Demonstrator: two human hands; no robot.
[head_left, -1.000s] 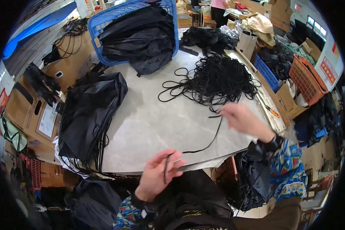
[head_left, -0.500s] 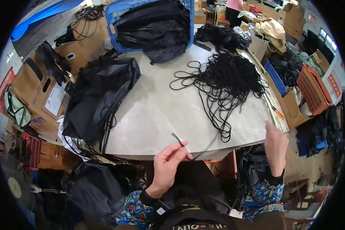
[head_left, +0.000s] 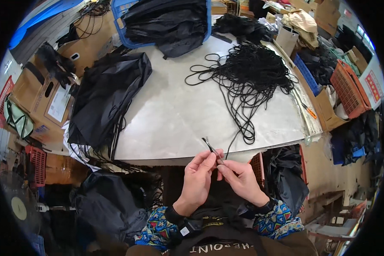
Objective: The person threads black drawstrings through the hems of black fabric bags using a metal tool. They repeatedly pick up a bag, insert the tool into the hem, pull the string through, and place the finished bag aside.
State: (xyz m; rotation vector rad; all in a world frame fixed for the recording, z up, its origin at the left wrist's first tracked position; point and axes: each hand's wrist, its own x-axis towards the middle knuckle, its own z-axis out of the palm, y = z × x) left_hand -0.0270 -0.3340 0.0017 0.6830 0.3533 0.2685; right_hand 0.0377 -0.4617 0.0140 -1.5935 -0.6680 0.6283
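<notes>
Close together at the near edge of the table, my left hand [head_left: 199,176] and my right hand [head_left: 245,181] meet at the fingertips, both closed in a pinch. A thin black cord [head_left: 204,140] is held between them, its short end sticking up beyond my left thumb. Beside that end runs a slim, shiny grey strip [head_left: 213,148], reaching down to my right thumb; its kind is not clear. From my fingers a length of cord leads up to a large tangled pile of black cord [head_left: 260,68] on the right of the table.
Black fabric bags [head_left: 111,94] lie on the table's left, with cords hanging over the edge. A blue basket [head_left: 118,25] of black fabric stands at the back. Cardboard boxes [head_left: 36,91] flank the left; an orange crate [head_left: 347,89] and an orange-handled cutter [head_left: 309,111] are at right.
My right hand has come in from the far right to meet my left hand. The left has shifted slightly right, still pinching the cord. The view has tilted a little.
</notes>
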